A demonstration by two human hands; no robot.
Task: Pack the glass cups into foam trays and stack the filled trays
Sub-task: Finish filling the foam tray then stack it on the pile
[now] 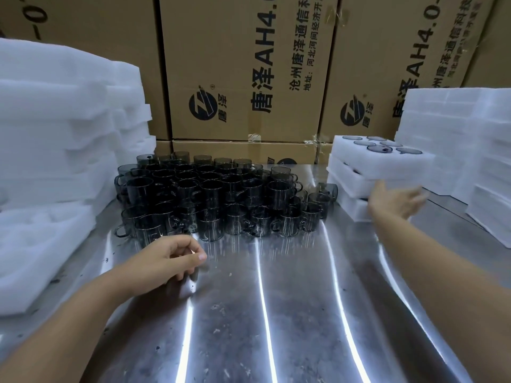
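**Left hand** (177, 255): rests on the metal table (276, 322) with the fingers curled toward the palm. It holds nothing.

**Right hand** (395, 200): extended with the fingers spread and straight, and motion-blurred. It holds nothing. It lies against the front face of the stack of filled trays (359, 161); whether it touches the foam cannot be determined.

**Glass cups** (221, 194): dark, handled and upright, grouped closely on the table. The group stands just beyond the left hand and to the left of the right hand. The nearest row is close to the left knuckles but not in contact with them.

**Stack of filled trays:** directly beyond the right hand. Cup rims show in the cavities of the top tray.

**Empty foam trays** (55, 139): piled to the left of the left hand. One low tray lies at table level beside the left forearm.

**Further foam stacks** (456, 128): to the right of and beyond the right hand.

**Cardboard boxes** (249, 64): printed cartons stand beyond both hands, behind the cups.
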